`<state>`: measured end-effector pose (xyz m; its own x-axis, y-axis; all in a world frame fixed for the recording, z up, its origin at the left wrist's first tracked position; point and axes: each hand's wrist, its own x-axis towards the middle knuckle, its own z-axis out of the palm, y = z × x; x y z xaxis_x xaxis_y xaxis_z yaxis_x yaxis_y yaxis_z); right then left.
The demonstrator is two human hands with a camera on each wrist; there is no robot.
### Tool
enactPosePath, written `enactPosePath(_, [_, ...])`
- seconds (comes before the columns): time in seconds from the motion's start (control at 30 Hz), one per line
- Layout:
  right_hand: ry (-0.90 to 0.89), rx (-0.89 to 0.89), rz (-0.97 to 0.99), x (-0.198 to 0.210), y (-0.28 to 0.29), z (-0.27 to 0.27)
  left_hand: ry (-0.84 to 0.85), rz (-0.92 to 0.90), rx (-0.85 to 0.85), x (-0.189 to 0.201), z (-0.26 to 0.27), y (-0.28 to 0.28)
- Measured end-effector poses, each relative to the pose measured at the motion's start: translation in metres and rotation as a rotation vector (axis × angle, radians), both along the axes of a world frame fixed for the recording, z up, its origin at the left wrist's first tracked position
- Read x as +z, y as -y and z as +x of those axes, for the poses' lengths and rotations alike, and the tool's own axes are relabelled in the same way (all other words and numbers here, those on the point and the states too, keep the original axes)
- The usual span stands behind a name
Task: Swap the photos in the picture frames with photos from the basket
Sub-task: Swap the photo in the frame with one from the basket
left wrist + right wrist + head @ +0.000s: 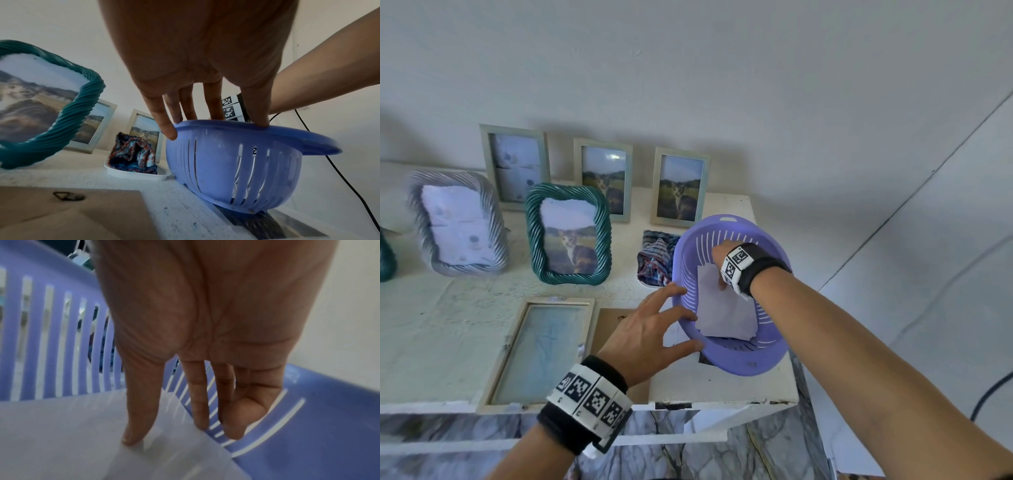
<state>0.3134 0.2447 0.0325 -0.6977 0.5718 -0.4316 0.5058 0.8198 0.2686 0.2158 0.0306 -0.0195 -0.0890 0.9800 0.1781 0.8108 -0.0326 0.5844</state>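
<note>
Lilac plastic forms the slotted basket [732, 359], which is tilted at the table's [431, 329] 3 o'clock end, its mouth turned toward 9 o'clock. A stack of white-backed photos [726, 317] is seen lying inside it, long axis running from 12 to 6 o'clock; the printed sides are hidden. The right hand [724, 255] is lowered into the basket, largely covered by its wristband in the head view; in the wrist view its thumb and fingertips [133, 436] are pressed on the top photo's edge, and whether a sheet is pinched cannot be told. The basket rim is touched by the left hand [650, 329] with straight, spread fingers. Another print [257, 225] is partly hidden beneath the basket. An emptied frame [537, 349] and its backing board [607, 327] lie flat at 6 o'clock.
</note>
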Motion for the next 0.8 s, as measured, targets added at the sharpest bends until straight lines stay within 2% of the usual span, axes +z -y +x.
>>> enactPosePath(0.2, [-0.018,-0.119,-0.032,-0.003,-0.006,-0.006,-0.008,-0.004,-0.003,0.002,0.001,0.001])
enactPosePath(0.4, [-0.018,-0.128,-0.01,-0.011,-0.012,-0.004,-0.013,-0.021,0.0,0.004,0.002,0.0])
enactPosePath(0.5, [-0.069,-0.14,0.053,-0.006,-0.018,-0.004,-0.018,-0.026,-0.001,0.005,0.002,-0.001])
enactPosePath(0.57, [-0.116,-0.146,0.006,0.0,-0.026,-0.005,-0.018,-0.019,-0.002,0.005,0.001,-0.002])
enactPosePath(0.63, [-0.243,-0.2,-0.141,0.012,-0.034,-0.002,-0.016,-0.012,-0.011,0.004,0.0,-0.002])
enactPosePath(0.7, [-0.451,-0.3,-0.286,0.033,-0.038,0.006,0.012,-0.012,-0.013,0.005,0.0,-0.002])
enactPosePath(0.8, [-0.717,-0.385,-0.406,0.069,-0.031,0.029,0.143,0.049,0.041,0.013,-0.004,-0.004])
